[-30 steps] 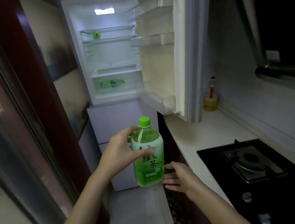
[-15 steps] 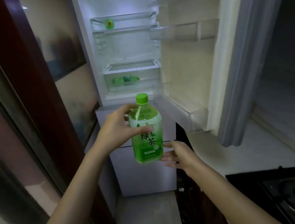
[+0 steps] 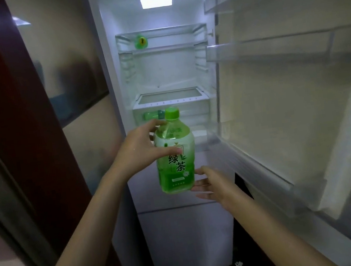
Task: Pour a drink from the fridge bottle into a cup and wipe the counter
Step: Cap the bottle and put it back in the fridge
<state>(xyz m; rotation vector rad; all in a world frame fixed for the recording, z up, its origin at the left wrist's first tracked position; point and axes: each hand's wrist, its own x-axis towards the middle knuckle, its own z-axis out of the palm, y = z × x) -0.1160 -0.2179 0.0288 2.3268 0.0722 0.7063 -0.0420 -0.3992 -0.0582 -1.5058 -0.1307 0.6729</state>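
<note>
A green tea bottle (image 3: 176,155) with a green cap and a pale label stands upright in the air before the open fridge (image 3: 166,71). My left hand (image 3: 141,151) grips its upper body from the left. My right hand (image 3: 213,184) is under and beside the bottle's base, fingers spread and touching it lightly. The bottle is mostly full of green liquid. No cup, counter or cloth is in view.
The fridge door (image 3: 295,93) hangs open at the right with bare shelves. A second green bottle (image 3: 152,114) lies in the lower drawer, and a small green round thing (image 3: 141,42) sits on the top shelf. A dark red door frame (image 3: 23,131) stands at the left.
The view has swung left and closer to the fridge, so the counter and stove have left the frame. The bottle stays in the same grip and sits higher against the fridge.
</note>
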